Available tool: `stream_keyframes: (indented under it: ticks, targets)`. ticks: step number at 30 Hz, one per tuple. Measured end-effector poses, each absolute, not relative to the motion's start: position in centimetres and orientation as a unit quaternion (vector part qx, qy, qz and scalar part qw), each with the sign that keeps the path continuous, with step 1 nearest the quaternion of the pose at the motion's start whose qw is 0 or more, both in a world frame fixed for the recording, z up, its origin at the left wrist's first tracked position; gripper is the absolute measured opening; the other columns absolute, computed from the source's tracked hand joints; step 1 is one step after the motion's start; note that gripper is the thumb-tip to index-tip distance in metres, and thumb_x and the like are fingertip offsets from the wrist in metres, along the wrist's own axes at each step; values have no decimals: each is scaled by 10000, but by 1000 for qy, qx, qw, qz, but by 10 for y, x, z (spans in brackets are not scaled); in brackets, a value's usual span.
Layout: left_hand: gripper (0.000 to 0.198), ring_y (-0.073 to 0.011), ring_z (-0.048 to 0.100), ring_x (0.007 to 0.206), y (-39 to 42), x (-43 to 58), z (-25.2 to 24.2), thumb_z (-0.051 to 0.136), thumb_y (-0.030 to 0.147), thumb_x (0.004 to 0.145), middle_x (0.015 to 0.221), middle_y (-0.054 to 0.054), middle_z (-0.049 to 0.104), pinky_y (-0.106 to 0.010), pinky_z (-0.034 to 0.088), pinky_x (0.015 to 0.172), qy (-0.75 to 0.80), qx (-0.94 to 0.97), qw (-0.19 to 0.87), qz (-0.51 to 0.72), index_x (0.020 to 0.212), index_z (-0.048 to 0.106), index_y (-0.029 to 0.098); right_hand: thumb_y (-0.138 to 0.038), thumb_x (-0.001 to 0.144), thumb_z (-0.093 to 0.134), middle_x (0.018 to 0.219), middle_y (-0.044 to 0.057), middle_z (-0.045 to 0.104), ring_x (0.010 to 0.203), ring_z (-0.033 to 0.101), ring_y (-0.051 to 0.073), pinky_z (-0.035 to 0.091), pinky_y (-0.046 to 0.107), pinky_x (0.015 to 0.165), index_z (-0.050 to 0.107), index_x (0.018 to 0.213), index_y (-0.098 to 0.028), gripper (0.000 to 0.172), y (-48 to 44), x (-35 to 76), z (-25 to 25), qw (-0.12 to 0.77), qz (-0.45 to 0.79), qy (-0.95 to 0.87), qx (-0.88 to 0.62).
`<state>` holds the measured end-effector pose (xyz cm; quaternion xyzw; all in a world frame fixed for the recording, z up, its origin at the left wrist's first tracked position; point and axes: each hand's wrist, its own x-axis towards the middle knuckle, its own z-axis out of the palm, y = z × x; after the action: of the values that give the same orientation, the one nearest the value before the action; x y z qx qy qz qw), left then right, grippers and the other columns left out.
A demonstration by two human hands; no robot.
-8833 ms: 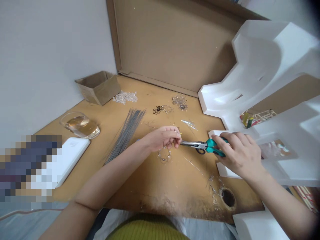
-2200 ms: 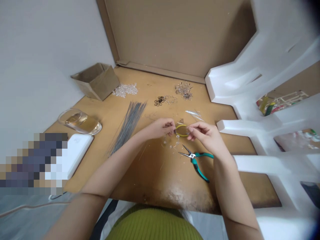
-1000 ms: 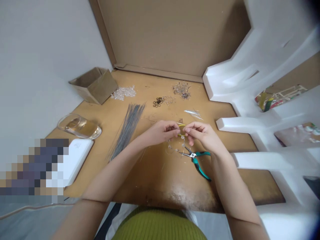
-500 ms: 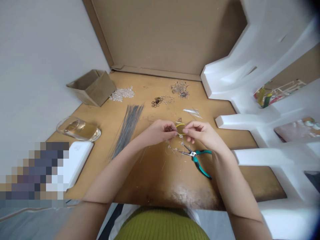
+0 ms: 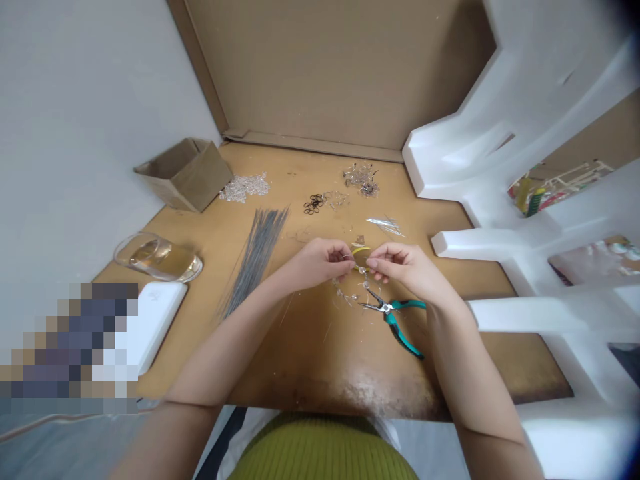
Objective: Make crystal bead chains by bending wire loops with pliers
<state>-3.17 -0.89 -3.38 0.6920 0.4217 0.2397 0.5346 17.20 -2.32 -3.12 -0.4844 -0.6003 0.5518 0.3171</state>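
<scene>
My left hand (image 5: 320, 262) and my right hand (image 5: 404, 267) meet over the middle of the cardboard work surface (image 5: 310, 347), fingers pinched together. Between the fingertips sits a small yellow ring (image 5: 361, 252) with a thin wire strand of clear beads (image 5: 353, 293) hanging from it. Both hands grip this beaded piece. Teal-handled pliers (image 5: 395, 318) lie on the board just below my right hand, untouched.
A bundle of grey wires (image 5: 255, 257) lies left of my hands. Farther back are clear beads (image 5: 245, 187), black rings (image 5: 315, 203), and metal findings (image 5: 361, 179). A small cardboard box (image 5: 186, 173), a glass dish (image 5: 157, 257), a white device (image 5: 150, 323) and white foam packaging (image 5: 500, 167) surround the board.
8.8 s ago my right hand held the pliers against the piece; the pliers now lie on the board. Over the last second both hands have stayed pinched on the beaded piece, barely shifting.
</scene>
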Motion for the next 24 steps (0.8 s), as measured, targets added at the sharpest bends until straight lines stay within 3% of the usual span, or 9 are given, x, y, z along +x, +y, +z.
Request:
stream_keyframes:
  ticks: [24]
  targets:
    - [182,-65,504,508,-8,-31,-32,594,319,763,567,17,590,-168,377,475,420,675,560,233,741,591,138,-395,706,701,674,8,633,588,560,97,481,248,594,646,782,-162,251,-24,172,-29,316,542,-606,-489]
